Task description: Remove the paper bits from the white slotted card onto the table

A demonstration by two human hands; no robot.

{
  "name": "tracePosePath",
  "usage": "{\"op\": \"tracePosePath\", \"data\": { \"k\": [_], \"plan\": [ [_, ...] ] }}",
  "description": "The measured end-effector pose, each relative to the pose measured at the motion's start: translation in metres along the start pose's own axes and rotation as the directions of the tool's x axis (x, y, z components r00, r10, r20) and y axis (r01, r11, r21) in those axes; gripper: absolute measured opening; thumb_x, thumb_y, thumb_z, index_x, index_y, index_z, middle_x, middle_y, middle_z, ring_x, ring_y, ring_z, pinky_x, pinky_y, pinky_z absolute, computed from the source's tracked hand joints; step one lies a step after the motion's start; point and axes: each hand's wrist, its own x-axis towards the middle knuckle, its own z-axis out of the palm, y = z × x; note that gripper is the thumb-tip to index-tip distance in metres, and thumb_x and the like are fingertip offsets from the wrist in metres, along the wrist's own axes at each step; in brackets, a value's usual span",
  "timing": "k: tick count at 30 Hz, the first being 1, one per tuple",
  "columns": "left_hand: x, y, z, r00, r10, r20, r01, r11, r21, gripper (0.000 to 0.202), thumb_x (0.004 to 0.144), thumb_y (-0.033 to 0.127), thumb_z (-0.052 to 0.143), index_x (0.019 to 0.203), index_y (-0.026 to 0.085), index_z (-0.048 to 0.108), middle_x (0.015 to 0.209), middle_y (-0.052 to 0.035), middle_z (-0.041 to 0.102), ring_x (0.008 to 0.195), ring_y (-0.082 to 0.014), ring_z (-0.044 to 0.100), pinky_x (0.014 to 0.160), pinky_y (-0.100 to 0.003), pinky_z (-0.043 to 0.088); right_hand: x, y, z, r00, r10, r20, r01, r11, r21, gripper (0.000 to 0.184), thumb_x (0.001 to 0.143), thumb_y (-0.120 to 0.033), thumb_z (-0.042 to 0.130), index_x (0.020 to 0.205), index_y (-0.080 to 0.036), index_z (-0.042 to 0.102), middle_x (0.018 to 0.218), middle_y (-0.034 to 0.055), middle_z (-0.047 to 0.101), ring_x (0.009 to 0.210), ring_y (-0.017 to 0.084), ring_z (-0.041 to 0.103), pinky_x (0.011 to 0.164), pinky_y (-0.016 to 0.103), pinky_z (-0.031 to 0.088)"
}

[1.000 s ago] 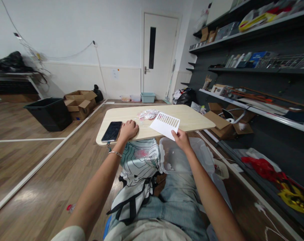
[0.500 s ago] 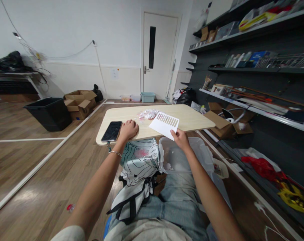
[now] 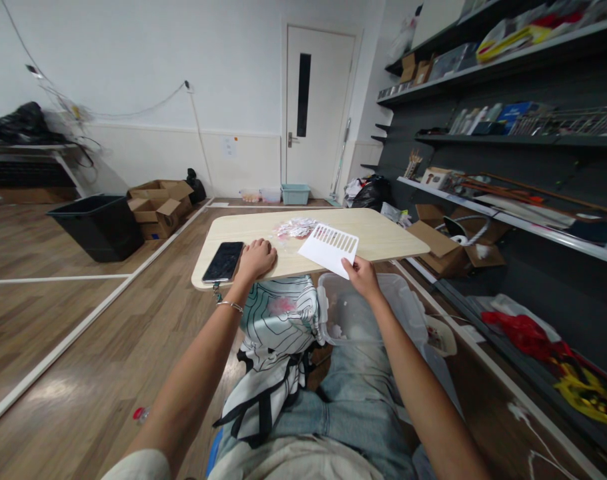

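My right hand (image 3: 363,276) pinches the near corner of a white sheet (image 3: 329,248) printed with a row of red strips, held just over the front edge of the light wooden table (image 3: 383,237). My left hand (image 3: 256,259) rests on the table with its fingers curled under, right beside a dark phone (image 3: 224,261) lying face up. Whether anything is under those fingers is hidden. A small heap of pink and white bits (image 3: 295,228) lies on the table behind the sheet.
A clear plastic box (image 3: 368,313) sits on my lap under the table edge, beside a patterned cushion (image 3: 276,327). A black bin (image 3: 99,225) and cardboard boxes (image 3: 158,205) stand on the floor at left. Dark shelves (image 3: 508,133) run along the right wall. A white door (image 3: 318,110) is ahead.
The sheet in my right hand has shifted very slightly toward me and left. My left hand has stayed where it was.
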Motion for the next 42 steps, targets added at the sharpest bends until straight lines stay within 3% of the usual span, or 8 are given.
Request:
{"op": "tracePosePath", "data": {
  "k": [30, 42],
  "plan": [
    [-0.001, 0.001, -0.003, 1.000, 0.002, 0.002, -0.002, 1.000, -0.016, 0.037, 0.102, 0.035, 0.035, 0.118, 0.019, 0.065, 0.137, -0.0154, 0.065, 0.131, -0.0296, 0.056, 0.112, -0.045, 0.040, 0.000, -0.006, -0.002, 1.000, 0.027, 0.001, -0.027, 0.999, 0.046, 0.052, 0.084, -0.066, 0.061, 0.087, -0.016, 0.076, 0.072, 0.0080, 0.073, 0.075, 0.027, 0.067, 0.065, 0.032, 0.052],
    [0.000, 0.000, 0.000, 1.000, -0.002, -0.002, 0.002, 1.000, -0.007, 0.038, 0.102, 0.035, 0.035, 0.118, 0.019, 0.065, 0.136, -0.0152, 0.065, 0.131, -0.0289, 0.056, 0.112, -0.044, 0.040, -0.005, -0.013, -0.005, 1.000, 0.005, 0.007, -0.005, 0.999, -0.048, 0.051, 0.088, -0.066, 0.057, 0.079, -0.018, 0.073, 0.068, 0.0067, 0.069, 0.069, 0.023, 0.063, 0.062, 0.029, 0.047]
  ]
}}
